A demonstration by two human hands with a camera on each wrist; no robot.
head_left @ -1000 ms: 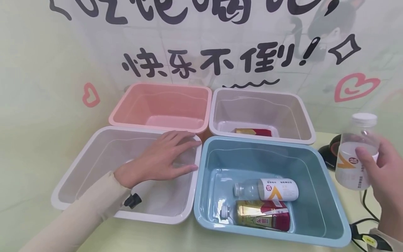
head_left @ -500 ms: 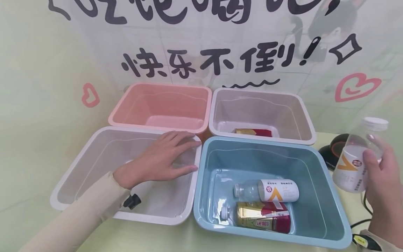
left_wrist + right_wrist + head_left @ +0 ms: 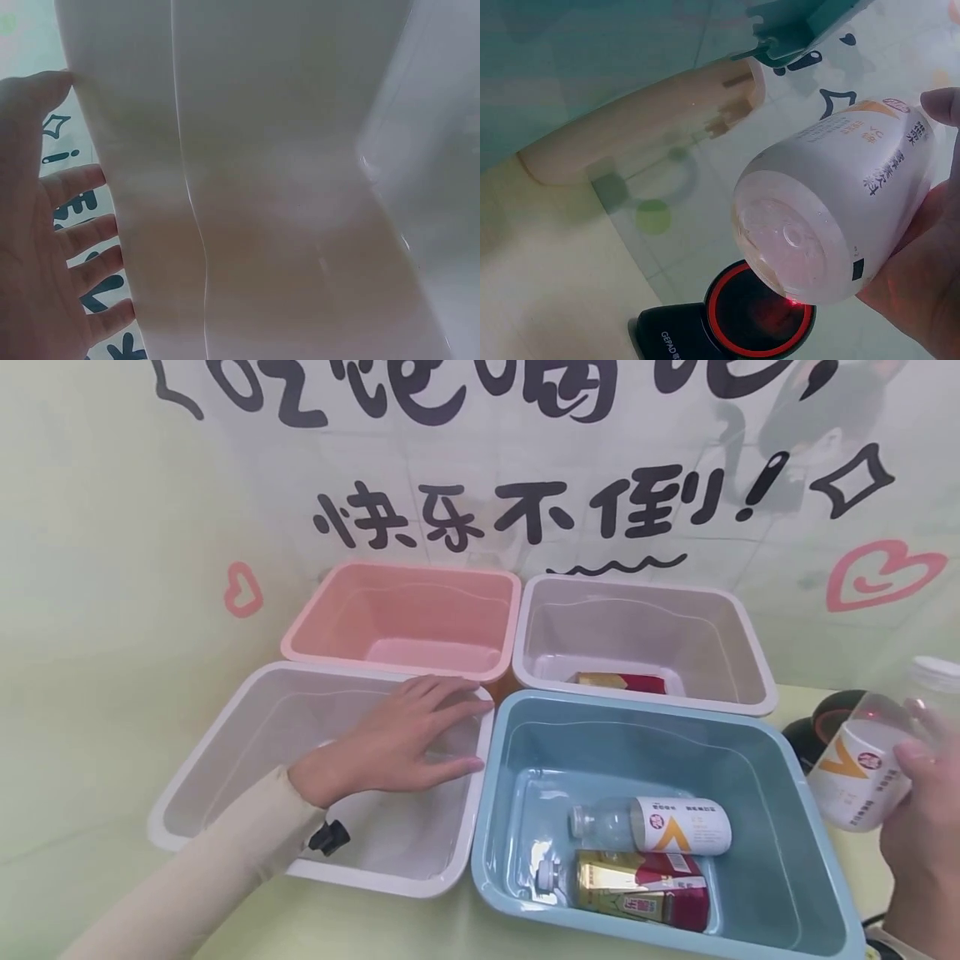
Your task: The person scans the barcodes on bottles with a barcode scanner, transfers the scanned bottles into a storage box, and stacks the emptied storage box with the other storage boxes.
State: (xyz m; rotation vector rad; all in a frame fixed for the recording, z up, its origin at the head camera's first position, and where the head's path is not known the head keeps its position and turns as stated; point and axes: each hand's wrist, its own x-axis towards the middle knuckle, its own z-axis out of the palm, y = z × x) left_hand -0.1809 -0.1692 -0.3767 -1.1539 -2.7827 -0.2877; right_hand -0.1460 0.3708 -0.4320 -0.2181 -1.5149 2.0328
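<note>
My left hand [image 3: 393, 739] rests on the right rim of the pale grey basin [image 3: 247, 727] at the front left, its fingers fairly straight. In the left wrist view, the fingertips touch the basin's edge. At the right, my right hand [image 3: 930, 827] grips a clear plastic drink bottle [image 3: 858, 777] with a white label and white cap. The bottle tilts, cap up and to the right. In the right wrist view its base is close to a black barcode scanner [image 3: 761, 322] with a red ring, and a red glow shows at the base's edge.
A blue basin [image 3: 645, 718] holds a similar lying bottle [image 3: 682, 827] and a gold-and-red labelled bottle [image 3: 641, 889]. Behind stand a pink basin [image 3: 405, 610] and a greyish basin [image 3: 637, 610] with a gold-and-red item [image 3: 626, 682] inside. A lettered wall sheet [image 3: 487, 518] hangs at the back.
My right hand has moved right and slightly down with the bottle, tilting it from nearly upright. The left hand keeps its place on the rim while the head view shifts slightly.
</note>
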